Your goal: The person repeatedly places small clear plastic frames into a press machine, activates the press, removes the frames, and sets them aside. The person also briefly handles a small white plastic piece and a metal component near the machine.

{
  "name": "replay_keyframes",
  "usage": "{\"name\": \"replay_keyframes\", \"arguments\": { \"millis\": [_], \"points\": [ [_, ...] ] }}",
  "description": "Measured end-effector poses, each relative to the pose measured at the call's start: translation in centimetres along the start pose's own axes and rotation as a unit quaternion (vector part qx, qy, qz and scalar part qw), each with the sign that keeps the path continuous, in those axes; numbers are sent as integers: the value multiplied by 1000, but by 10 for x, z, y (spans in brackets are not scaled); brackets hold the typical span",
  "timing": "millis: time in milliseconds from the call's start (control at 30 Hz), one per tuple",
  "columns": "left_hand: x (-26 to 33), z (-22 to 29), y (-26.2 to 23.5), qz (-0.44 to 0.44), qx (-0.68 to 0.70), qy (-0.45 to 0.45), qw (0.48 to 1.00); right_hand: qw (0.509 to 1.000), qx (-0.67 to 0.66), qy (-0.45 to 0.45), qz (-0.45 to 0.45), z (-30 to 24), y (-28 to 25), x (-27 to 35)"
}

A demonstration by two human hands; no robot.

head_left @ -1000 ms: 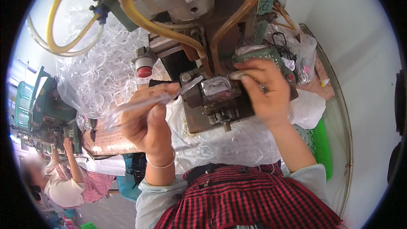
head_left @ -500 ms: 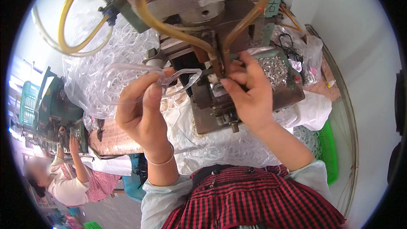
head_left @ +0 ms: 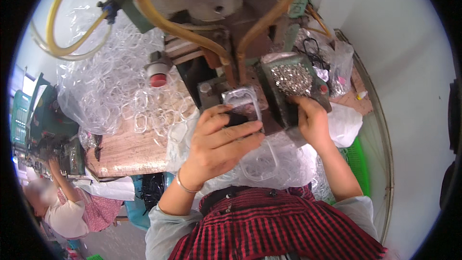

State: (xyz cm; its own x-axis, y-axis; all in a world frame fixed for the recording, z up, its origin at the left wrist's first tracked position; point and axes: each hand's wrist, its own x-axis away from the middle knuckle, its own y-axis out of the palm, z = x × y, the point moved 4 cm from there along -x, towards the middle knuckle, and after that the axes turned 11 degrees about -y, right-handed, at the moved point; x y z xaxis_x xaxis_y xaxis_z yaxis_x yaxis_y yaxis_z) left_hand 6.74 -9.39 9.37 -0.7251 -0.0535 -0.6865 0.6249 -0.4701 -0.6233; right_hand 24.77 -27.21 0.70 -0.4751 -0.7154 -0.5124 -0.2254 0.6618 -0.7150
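Note:
My left hand (head_left: 224, 142) is closed on a clear plastic eyeglass frame (head_left: 258, 108). One rim of the frame lies over the metal fixture at the foot of the machine (head_left: 211, 97), under two yellow hoses. The other rim hangs below my fingers, towards my apron. On the right, my right hand (head_left: 315, 121) reaches to the near edge of a pile of small shiny metal pieces (head_left: 291, 79) in a dark green tray (head_left: 266, 74). Its fingers are bent and together; whether a piece is between the fingertips is hidden.
Clear frames (head_left: 115, 62) in plastic bagging heap up at the left. A red push button (head_left: 158, 80) sticks out left of the fixture. A green basket (head_left: 359, 163) stands at the lower right. Another person (head_left: 72, 202) works at a green machine (head_left: 48, 120), far left.
My left hand has brought the eyeglass frame down and right onto the fixture. My right hand has left the fixture for the metal pieces. The view has shifted a little.

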Motion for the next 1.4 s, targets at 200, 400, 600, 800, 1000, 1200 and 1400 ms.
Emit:
{"name": "replay_keyframes", "arguments": {
  "millis": [200,400,600,800,1000,1200,1400],
  "points": [
    [-4,5,-4,-31,1,-37,999,974,-105,121,160,42,-23,-17],
    [-2,2,-4,-25,3,-30,999,992,54,110,37,14,-18,4],
    [22,0,2,32,-11,-30,999,970,227,61,-52,20,3,-15],
    [87,-19,-17,156,-68,-192,966,982,181,44,35,38,24,-37],
    [81,-106,-82,143,-211,-321,912,988,45,53,135,14,10,-56],
    [88,-157,-41,-259,-261,-73,927,986,63,97,116,33,-1,-19],
    [88,-234,-93,-164,-104,-288,938,971,-56,163,165,14,-27,15]
  ]
}}
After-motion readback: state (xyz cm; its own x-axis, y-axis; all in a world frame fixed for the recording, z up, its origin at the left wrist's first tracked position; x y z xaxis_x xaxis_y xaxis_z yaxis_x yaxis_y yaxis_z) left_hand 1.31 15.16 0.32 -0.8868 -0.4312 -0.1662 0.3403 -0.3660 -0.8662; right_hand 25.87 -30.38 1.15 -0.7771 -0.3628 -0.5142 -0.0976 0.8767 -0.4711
